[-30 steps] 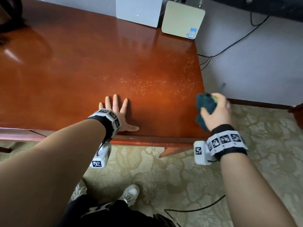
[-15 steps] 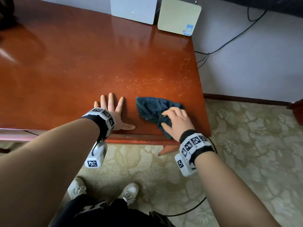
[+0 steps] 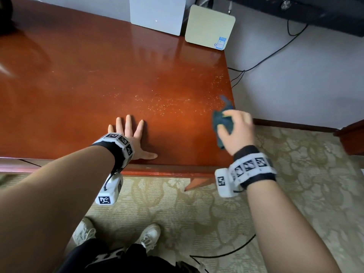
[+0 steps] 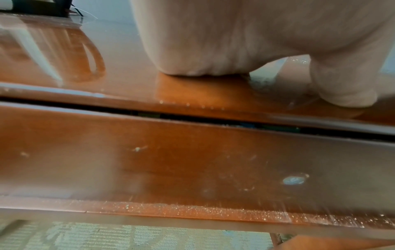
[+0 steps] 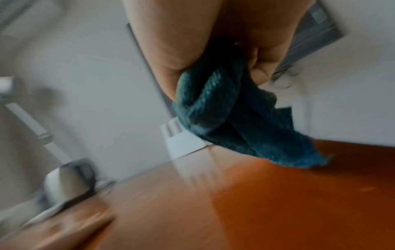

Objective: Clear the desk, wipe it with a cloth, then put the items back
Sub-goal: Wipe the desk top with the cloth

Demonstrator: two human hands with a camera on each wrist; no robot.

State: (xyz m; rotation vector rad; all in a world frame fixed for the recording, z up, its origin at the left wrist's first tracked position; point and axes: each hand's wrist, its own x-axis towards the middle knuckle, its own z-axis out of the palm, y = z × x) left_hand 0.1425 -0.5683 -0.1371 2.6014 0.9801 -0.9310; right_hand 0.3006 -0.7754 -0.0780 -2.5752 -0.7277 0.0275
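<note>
The glossy red-brown desk (image 3: 82,79) carries a band of pale specks across its middle right. My left hand (image 3: 131,134) lies flat on it near the front edge, fingers spread; in the left wrist view the left hand's (image 4: 224,42) heel presses the top above the desk's front rail (image 4: 171,160). My right hand (image 3: 234,131) grips a bunched dark blue cloth (image 3: 221,119) at the desk's right edge, blurred by motion. In the right wrist view the cloth (image 5: 230,121) hangs from the right hand's (image 5: 213,55) curled fingers, its tip just above the wood.
A white box (image 3: 157,14) and a pale green device (image 3: 209,26) stand against the wall at the desk's far right. Black cables (image 3: 275,54) hang down the wall past the desk. Patterned carpet (image 3: 295,174) lies below, with my shoes (image 3: 147,235) by the desk.
My right hand swept the cloth from the right edge to beside my left hand, then back out to the right edge, lifting it. The left hand stayed flat in place.
</note>
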